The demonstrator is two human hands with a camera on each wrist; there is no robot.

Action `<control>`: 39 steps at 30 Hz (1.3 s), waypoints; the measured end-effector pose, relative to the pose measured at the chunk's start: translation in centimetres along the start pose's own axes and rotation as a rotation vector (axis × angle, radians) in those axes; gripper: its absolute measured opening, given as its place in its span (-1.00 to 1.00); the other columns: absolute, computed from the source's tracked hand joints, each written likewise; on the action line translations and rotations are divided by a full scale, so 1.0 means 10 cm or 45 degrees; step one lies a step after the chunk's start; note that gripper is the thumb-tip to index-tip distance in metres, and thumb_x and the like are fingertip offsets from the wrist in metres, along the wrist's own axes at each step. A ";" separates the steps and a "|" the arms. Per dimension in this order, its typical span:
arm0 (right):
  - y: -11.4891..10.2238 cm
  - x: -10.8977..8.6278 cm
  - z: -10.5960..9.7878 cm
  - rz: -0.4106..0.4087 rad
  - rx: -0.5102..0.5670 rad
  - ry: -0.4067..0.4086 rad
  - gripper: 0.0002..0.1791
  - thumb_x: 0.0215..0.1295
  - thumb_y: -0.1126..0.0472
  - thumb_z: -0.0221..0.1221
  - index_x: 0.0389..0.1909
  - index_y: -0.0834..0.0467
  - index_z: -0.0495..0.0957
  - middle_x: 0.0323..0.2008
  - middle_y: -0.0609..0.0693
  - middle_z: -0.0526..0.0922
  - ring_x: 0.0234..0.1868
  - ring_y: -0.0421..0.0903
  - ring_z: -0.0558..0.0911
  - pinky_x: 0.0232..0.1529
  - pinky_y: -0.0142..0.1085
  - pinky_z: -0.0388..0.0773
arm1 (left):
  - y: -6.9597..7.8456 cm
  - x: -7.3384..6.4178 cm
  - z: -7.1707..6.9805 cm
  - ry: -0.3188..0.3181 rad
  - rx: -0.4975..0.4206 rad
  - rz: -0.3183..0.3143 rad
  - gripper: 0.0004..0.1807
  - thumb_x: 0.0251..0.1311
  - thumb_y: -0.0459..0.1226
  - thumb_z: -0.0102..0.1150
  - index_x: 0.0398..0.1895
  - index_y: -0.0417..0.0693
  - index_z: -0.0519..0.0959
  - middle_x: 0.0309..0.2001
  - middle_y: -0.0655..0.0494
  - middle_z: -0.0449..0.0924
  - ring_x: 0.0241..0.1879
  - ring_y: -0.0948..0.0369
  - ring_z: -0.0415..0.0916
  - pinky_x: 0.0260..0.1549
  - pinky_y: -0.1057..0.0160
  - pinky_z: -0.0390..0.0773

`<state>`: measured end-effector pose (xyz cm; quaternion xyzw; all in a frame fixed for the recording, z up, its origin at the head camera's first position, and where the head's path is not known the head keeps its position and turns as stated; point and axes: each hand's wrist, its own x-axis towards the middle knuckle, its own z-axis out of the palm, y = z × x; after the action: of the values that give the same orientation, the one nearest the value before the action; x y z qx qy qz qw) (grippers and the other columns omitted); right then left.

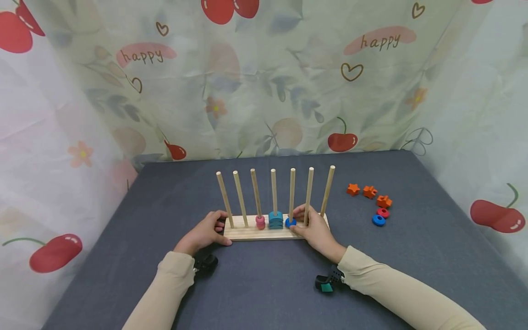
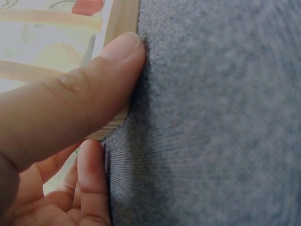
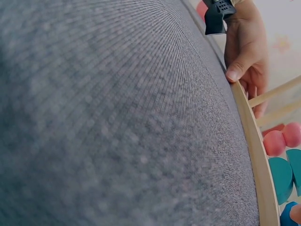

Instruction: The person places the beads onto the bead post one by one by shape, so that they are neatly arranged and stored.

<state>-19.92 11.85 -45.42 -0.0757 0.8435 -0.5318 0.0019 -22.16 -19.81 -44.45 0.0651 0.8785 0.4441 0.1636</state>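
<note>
A wooden peg board (image 1: 247, 234) with several upright pegs lies across the table in the head view. My left hand (image 1: 206, 233) grips its left end, thumb along the front edge and fingers at the end, as the left wrist view shows close up. At the foot of the third peg from the right, my right hand (image 1: 315, 230) pinches a blue bead (image 1: 290, 223). Teal pieces (image 1: 275, 220) are stacked on the middle peg. Pink beads (image 1: 260, 222) sit on the third peg from the left. Only a fingertip (image 3: 296, 214) of the right hand shows in its wrist view, against the blue bead.
To the right of the board lie orange star-shaped pieces (image 1: 370, 191), a red ring (image 1: 382, 212) and a blue ring (image 1: 378, 220). The dark grey tablecloth (image 1: 264, 284) covers the table. A patterned curtain (image 1: 255, 91) hangs behind and at both sides.
</note>
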 end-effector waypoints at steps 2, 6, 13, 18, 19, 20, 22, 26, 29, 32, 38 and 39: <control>0.00 0.00 0.00 -0.002 -0.002 -0.003 -0.59 0.12 0.38 0.34 -0.04 0.21 0.42 -0.02 0.15 0.59 0.06 0.08 0.58 0.15 0.00 0.47 | 0.00 0.00 0.00 -0.002 0.000 -0.004 -0.14 -0.22 -0.43 0.55 0.24 -0.24 0.33 0.14 -0.18 0.26 0.09 -0.01 0.36 0.13 0.02 0.41; 0.00 0.00 0.00 -0.003 0.002 -0.002 -0.59 0.11 0.38 0.34 -0.04 0.21 0.42 -0.03 0.15 0.59 0.05 0.08 0.58 0.15 0.00 0.47 | 0.01 -0.01 0.00 0.002 -0.003 -0.017 -0.15 -0.22 -0.43 0.55 0.24 -0.23 0.34 0.13 -0.17 0.27 0.09 -0.01 0.35 0.13 0.02 0.41; 0.02 0.00 -0.01 0.003 0.002 -0.008 -0.60 0.12 0.37 0.35 -0.04 0.20 0.44 -0.03 0.13 0.60 0.04 0.06 0.60 0.13 0.00 0.48 | 0.00 0.00 0.01 0.004 0.022 0.000 -0.15 -0.22 -0.44 0.54 0.24 -0.25 0.34 0.13 -0.19 0.27 0.08 -0.01 0.37 0.13 0.00 0.42; 0.00 -0.03 -0.07 -0.004 -0.010 -0.052 -0.56 0.16 0.34 0.32 0.06 0.21 0.44 0.04 0.15 0.58 0.09 0.09 0.58 0.13 0.02 0.47 | 0.00 0.00 0.01 -0.001 0.014 0.001 -0.15 -0.21 -0.44 0.54 0.24 -0.25 0.33 0.14 -0.19 0.26 0.09 -0.02 0.36 0.14 -0.01 0.41; -0.01 -0.04 -0.08 -0.005 -0.014 -0.070 -0.54 0.17 0.34 0.31 0.10 0.21 0.43 0.07 0.16 0.57 0.11 0.10 0.56 0.15 0.03 0.45 | 0.00 0.00 0.00 -0.001 0.013 0.000 -0.15 -0.21 -0.44 0.54 0.24 -0.25 0.33 0.14 -0.19 0.26 0.09 -0.02 0.36 0.14 0.00 0.41; -0.02 -0.05 -0.11 -0.006 -0.021 -0.092 -0.50 0.18 0.33 0.30 0.14 0.23 0.40 0.10 0.18 0.56 0.15 0.12 0.54 0.17 0.04 0.43 | 0.00 0.00 0.00 -0.001 0.011 0.000 -0.15 -0.21 -0.44 0.54 0.24 -0.25 0.33 0.14 -0.19 0.26 0.09 -0.02 0.36 0.14 0.00 0.41; -0.04 -0.09 -0.16 -0.008 -0.056 -0.133 -0.41 0.20 0.31 0.29 0.24 0.24 0.34 0.18 0.21 0.52 0.21 0.15 0.49 0.22 0.06 0.39 | 0.00 0.00 0.00 0.000 0.009 -0.001 -0.15 -0.22 -0.44 0.54 0.24 -0.25 0.33 0.14 -0.19 0.26 0.09 -0.01 0.36 0.14 0.00 0.41; -0.07 -0.17 -0.28 0.012 -0.142 -0.231 -0.22 0.23 0.22 0.29 0.40 0.29 0.15 0.29 0.27 0.39 0.30 0.21 0.39 0.29 0.08 0.31 | -0.01 0.00 0.00 -0.002 0.008 -0.004 -0.15 -0.22 -0.44 0.55 0.23 -0.24 0.34 0.13 -0.19 0.26 0.09 -0.01 0.36 0.14 0.00 0.41; -0.08 -0.22 -0.39 0.018 -0.184 -0.293 -0.15 0.25 0.15 0.29 0.43 0.33 0.08 0.31 0.31 0.34 0.31 0.23 0.38 0.28 0.08 0.32 | -0.01 0.00 0.00 -0.002 0.011 -0.004 -0.16 -0.23 -0.44 0.55 0.23 -0.24 0.34 0.13 -0.18 0.27 0.09 -0.01 0.36 0.14 0.00 0.41; -0.11 -0.27 -0.53 -0.001 -0.168 -0.339 -0.19 0.27 0.14 0.27 0.41 0.34 0.12 0.31 0.32 0.35 0.29 0.24 0.39 0.25 0.08 0.35 | -0.01 0.00 0.00 0.004 0.008 -0.001 -0.16 -0.23 -0.44 0.55 0.22 -0.24 0.35 0.12 -0.18 0.27 0.08 -0.01 0.37 0.14 0.00 0.41; -0.18 -0.36 -0.83 -0.064 -0.116 -0.334 -0.42 0.30 0.24 0.22 0.31 0.29 0.33 0.22 0.26 0.48 0.21 0.20 0.50 0.15 0.04 0.47 | 0.00 0.00 0.00 0.010 0.008 0.006 -0.16 -0.24 -0.45 0.55 0.22 -0.26 0.35 0.11 -0.19 0.28 0.07 -0.01 0.38 0.13 0.00 0.42; -0.19 -0.37 -0.88 -0.060 -0.117 -0.320 -0.45 0.30 0.25 0.22 0.29 0.28 0.36 0.21 0.24 0.50 0.20 0.18 0.51 0.14 0.02 0.49 | 0.00 0.00 0.00 0.010 0.008 0.005 -0.16 -0.24 -0.45 0.55 0.22 -0.26 0.35 0.11 -0.19 0.28 0.07 -0.01 0.38 0.13 0.00 0.42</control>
<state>-16.76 19.43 -40.18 -0.1614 0.8581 -0.4788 0.0916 -22.14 -19.78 -44.46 0.0655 0.8804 0.4419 0.1589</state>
